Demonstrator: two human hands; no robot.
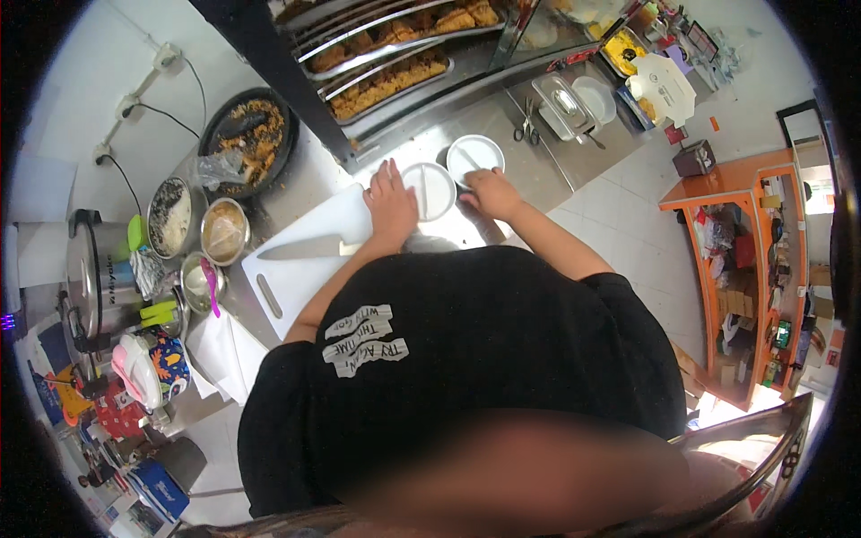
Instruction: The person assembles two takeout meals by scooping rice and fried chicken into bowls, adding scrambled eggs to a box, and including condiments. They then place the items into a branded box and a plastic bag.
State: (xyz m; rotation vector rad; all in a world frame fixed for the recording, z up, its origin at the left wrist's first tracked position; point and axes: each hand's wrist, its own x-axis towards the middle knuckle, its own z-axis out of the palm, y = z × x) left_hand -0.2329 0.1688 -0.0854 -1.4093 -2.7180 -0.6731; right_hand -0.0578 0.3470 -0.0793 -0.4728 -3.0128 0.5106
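A blurred patch [538,466] spans the bottom of the frame; just above it, the person's black T-shirt [502,332] fills the lower centre, seen from overhead, with pale lettered strips on it.

Both forearms reach toward the upper centre, where two round white containers stand side by side on a steel counter [534,170], each with a divider across it. The left container [435,193] is between the hands; the right container [480,152] sits a little higher in the frame, just beyond the right hand.

The left hand [392,202] is open, palm down, fingers extended and slightly parted, right against the left container's left side. The right hand [491,193] is partly closed, its bent fingers at the right container's lower rim; whether they pinch it cannot be told.

Left of centre, a knife [300,247] lies on a white cutting board [327,215]. At upper left is a dark round pan [208,139] of browned food, with metal bowls [246,224] below it. Scissors [527,125] lie at upper right of the containers.
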